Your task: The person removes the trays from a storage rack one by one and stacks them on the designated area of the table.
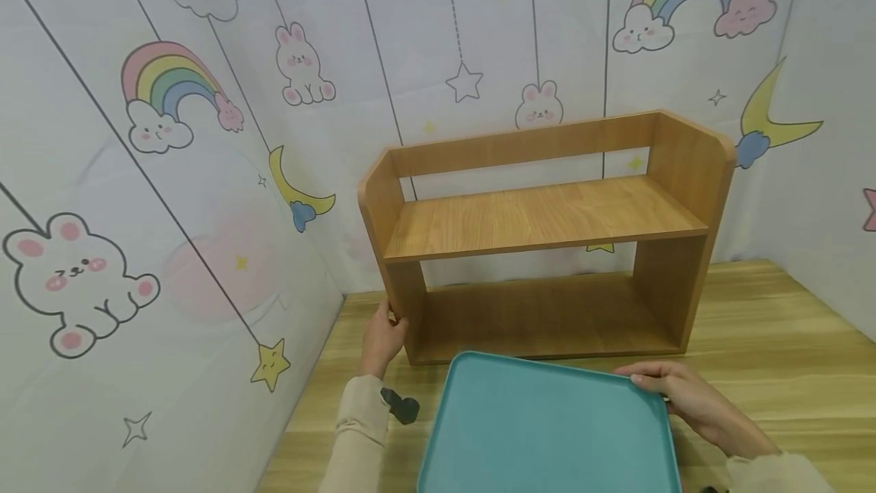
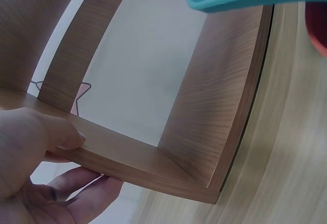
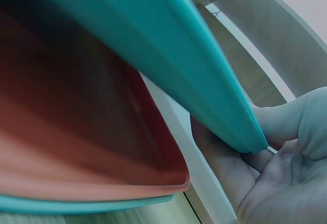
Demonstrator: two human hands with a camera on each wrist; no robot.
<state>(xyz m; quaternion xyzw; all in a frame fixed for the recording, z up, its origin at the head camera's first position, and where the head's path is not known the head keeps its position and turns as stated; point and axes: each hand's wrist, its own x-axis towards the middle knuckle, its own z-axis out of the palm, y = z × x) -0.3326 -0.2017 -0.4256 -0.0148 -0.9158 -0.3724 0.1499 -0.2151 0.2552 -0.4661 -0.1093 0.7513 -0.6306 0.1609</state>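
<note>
A two-tier wooden desk shelf [image 1: 547,215] stands at the back of the table. My left hand [image 1: 383,337] grips the front edge of its left side panel [image 2: 127,165], thumb on the inner face and fingers on the outer. In front of the shelf, a teal tray [image 1: 554,424] is held tilted by its far right corner in my right hand [image 1: 691,398], the thumb over the rim and fingers underneath. Below that tray, the right wrist view shows a red tray [image 3: 102,157], with another teal rim [image 3: 92,206] under it.
The wood-grain table [image 1: 773,326] extends to both sides of the shelf. Patterned fabric walls [image 1: 438,21] with rabbits, rainbows and stars enclose the back and sides. A small black object [image 1: 402,407] sits at the left sleeve cuff.
</note>
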